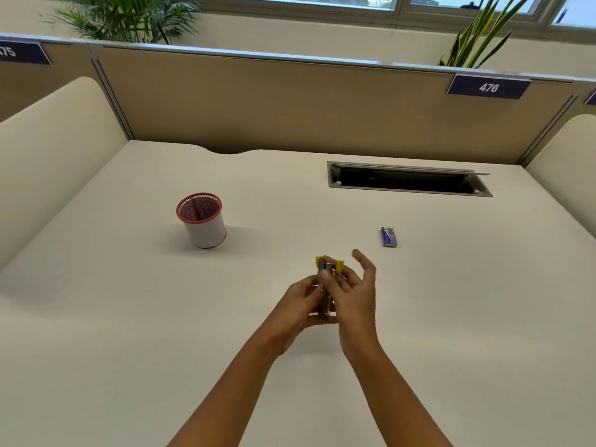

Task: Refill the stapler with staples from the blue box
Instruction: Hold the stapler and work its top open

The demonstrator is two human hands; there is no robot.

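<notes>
A small stapler (pixel 326 285) with a metal body and yellow ends is held above the middle of the desk. My left hand (pixel 301 301) grips it from the left side. My right hand (pixel 353 290) touches it from the right, thumb and some fingers on the metal part, the index finger raised free. Much of the stapler is hidden by my fingers, so I cannot tell whether it is hinged open. The blue staple box (pixel 389 237) lies flat on the desk, beyond and to the right of my hands, untouched.
A red-rimmed mesh pen cup (pixel 203 221) stands to the left on the cream desk (pixel 129 317). An open cable slot (pixel 408 179) is set in the desk at the back right. Partition panels enclose the back and both sides.
</notes>
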